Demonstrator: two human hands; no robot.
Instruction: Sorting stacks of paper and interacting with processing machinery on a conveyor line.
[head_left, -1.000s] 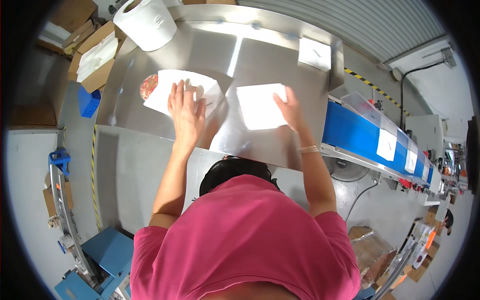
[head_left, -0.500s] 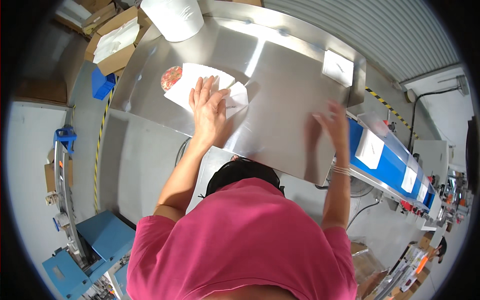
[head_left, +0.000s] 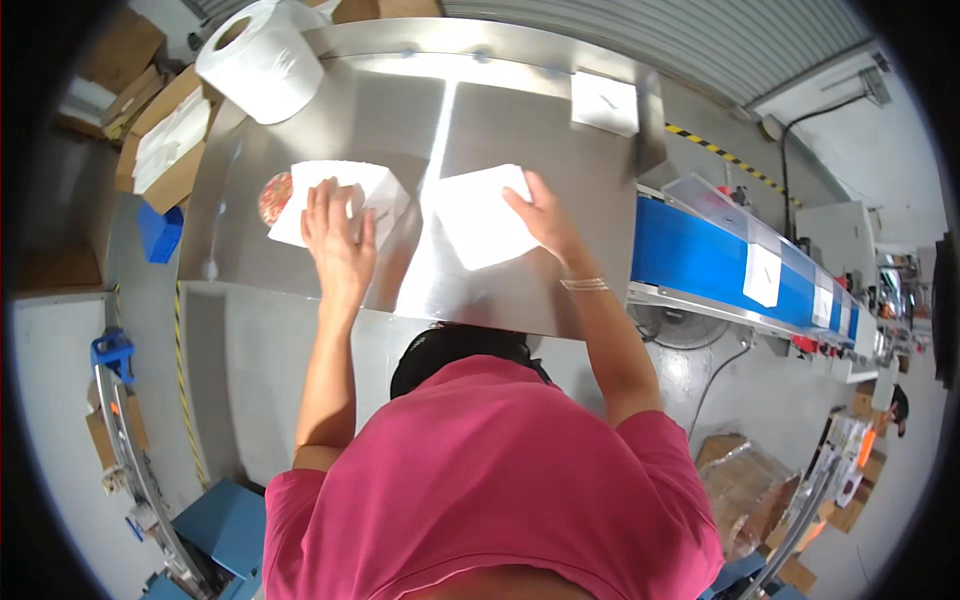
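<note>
My left hand (head_left: 338, 235) lies with fingers spread on a small pile of white paper packets (head_left: 375, 183) at the left of the metal table. A round red-speckled piece (head_left: 274, 198) shows from beneath the pile's left edge. Right of the pile, a flat white packet (head_left: 480, 220) rests on or just above the tabletop. My right hand (head_left: 545, 220) has its right edge between thumb and fingers. How many packets lie under my left hand is hidden.
A large white roll (head_left: 265, 70) stands at the table's back left, near an open cardboard box (head_left: 170, 130). Another white packet (head_left: 604, 103) lies at the back right. A blue conveyor belt (head_left: 690, 250) carrying white packets adjoins the steel table (head_left: 540, 100) on the right.
My right hand has come left from beside the conveyor to a white packet, now apart from the pile. My left hand stays on the pile. The nearest belt packet has moved farther along.
</note>
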